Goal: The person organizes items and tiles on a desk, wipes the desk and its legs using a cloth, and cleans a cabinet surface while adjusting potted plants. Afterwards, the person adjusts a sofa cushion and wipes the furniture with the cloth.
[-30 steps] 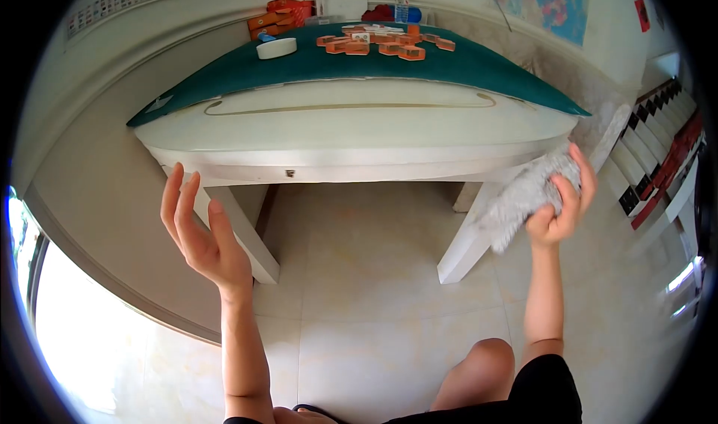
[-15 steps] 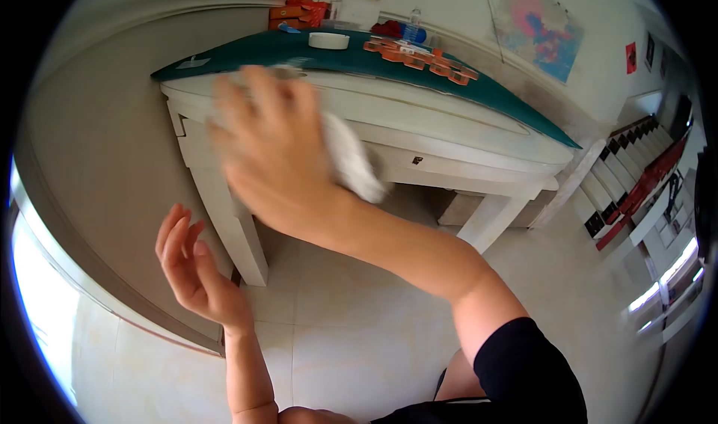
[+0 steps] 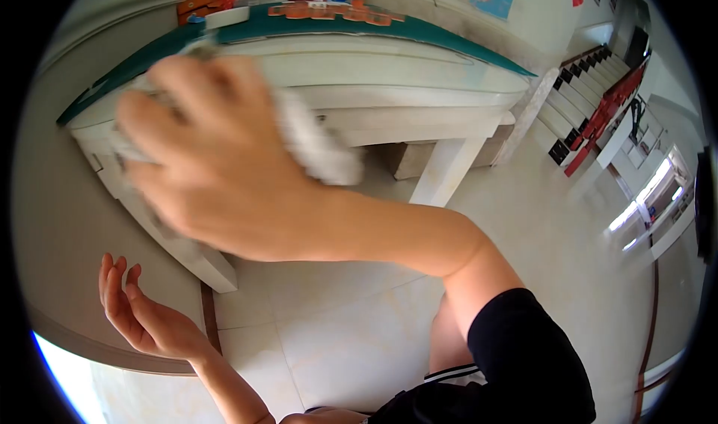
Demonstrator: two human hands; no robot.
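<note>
My right hand reaches across to the left side of the table, its fingers curled round a pale grey-white fluffy cloth. The cloth is blurred and shows beyond the knuckles and beside the wrist, near the table's white front edge. Whether it touches the table cannot be made out. Lower left, my left hand is raised with its palm up and fingers loosely bent, holding nothing.
A green cover lies on the table, bearing orange pieces, a white round dish and orange boxes. White table legs stand on the tiled floor. Stairs rise at the right.
My right hand has swung from the right side across to the left with the cloth. My left hand has moved lower and further left. The view has shifted and tilted.
</note>
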